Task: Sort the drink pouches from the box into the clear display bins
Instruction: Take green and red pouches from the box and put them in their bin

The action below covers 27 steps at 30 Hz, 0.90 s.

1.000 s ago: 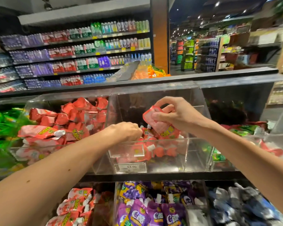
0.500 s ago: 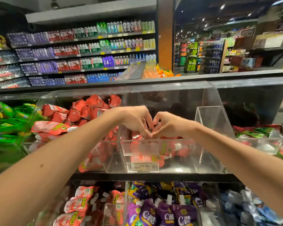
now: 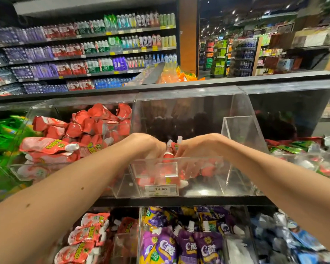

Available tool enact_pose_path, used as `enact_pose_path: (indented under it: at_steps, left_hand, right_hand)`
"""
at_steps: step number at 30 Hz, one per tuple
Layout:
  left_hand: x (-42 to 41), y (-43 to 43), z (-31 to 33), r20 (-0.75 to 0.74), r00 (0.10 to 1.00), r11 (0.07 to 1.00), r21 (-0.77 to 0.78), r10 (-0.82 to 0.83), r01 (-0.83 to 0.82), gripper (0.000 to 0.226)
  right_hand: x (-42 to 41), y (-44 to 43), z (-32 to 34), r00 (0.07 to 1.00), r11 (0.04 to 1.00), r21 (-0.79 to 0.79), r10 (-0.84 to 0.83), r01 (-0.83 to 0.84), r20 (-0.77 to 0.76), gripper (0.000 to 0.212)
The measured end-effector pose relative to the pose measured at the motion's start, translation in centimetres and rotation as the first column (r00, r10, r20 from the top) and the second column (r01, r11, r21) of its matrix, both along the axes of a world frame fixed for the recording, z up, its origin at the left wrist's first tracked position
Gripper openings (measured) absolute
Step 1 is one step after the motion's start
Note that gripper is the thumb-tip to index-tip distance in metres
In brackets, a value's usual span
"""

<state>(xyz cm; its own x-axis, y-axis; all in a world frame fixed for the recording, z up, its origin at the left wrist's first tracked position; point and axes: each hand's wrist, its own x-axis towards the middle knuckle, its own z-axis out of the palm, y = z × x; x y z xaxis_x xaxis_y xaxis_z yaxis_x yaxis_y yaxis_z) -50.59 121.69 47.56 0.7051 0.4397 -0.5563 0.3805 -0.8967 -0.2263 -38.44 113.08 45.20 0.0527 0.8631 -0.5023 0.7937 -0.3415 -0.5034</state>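
At the bottom of the frame, purple pouches [image 3: 187,246] fill a lower bin. Above them, at centre, both forearms reach into the middle clear bin [image 3: 208,187]. The left hand [image 3: 151,147] and right hand [image 3: 196,149] sit close together, fingers curled down around the red pouches [image 3: 169,155], whose white caps poke up between them. Farther back at left lies a red heap [image 3: 84,128], with the bottle shelves [image 3: 103,54] beyond.

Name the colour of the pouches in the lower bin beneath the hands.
The pouches are purple; head view.
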Motion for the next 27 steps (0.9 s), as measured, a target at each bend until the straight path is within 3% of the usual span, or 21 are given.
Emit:
enact_pose_path:
  at_steps: [2,3,5,8,10,12,14,16,21,24,27]
  left_hand:
    - [0.1,0.2,-0.1,-0.038,0.999,0.999,-0.025,0.033,-0.034,0.040]
    - [-0.1,0.2,0.0,-0.009,0.999,0.997,-0.060,0.052,-0.052,0.032]
    - [-1.0,0.1,0.7,0.197,0.971,0.979,-0.178,0.137,-0.102,0.006]
    - [-3.2,-0.6,3.1,0.599,0.766,0.954,-0.294,0.234,-0.061,0.009]
    - [-4.8,-1.5,4.5,0.735,0.644,0.965,-0.261,0.210,-0.017,0.009]
    - [-6.5,-2.2,5.3,0.818,0.555,0.981,-0.192,0.150,0.019,0.006]
    - [-7.9,-3.2,5.6,0.885,0.451,0.982,-0.169,0.112,0.089,0.006]
    - [-8.8,-5.0,5.0,0.933,0.346,0.970,-0.166,0.097,0.177,0.015]
    - [-8.5,-12.4,-0.2,0.976,0.208,0.910,-0.139,0.059,0.391,0.023]
    - [-6.6,-18.2,-4.9,0.970,0.232,0.826,-0.188,0.072,0.531,0.023]
    - [-3.2,-25.7,-10.0,0.911,0.380,0.685,-0.379,0.160,0.622,0.024]
  right_hand:
    - [0.0,-0.4,0.0,1.000,0.999,0.034,-0.001,0.001,-0.010,0.021]
    - [0.0,-0.7,0.1,0.999,0.994,0.104,0.009,-0.014,0.044,0.022]
    - [0.1,-1.4,0.6,0.992,0.961,0.277,-0.035,0.001,0.117,0.019]
    - [-0.3,-2.9,1.5,0.984,0.873,0.458,-0.175,0.166,-0.024,0.012]
    - [-1.1,-4.5,2.3,0.973,0.782,0.587,-0.224,0.210,-0.051,0.028]
    - [-2.6,-6.9,3.0,0.965,0.678,0.702,-0.258,0.218,-0.050,0.050]
    - [-4.4,-9.9,3.1,0.947,0.577,0.780,-0.314,0.243,-0.063,0.057]
    - [-6.0,-13.5,2.1,0.923,0.490,0.821,-0.369,0.292,-0.107,0.058]
    - [-9.5,-23.6,-5.4,0.821,0.323,0.829,-0.512,0.456,-0.253,0.045]
    - [-11.2,-30.7,-10.6,0.666,0.223,0.752,-0.657,0.621,-0.354,0.042]
    - [-12.1,-39.0,-15.1,0.505,0.163,0.665,-0.784,0.729,-0.361,0.036]
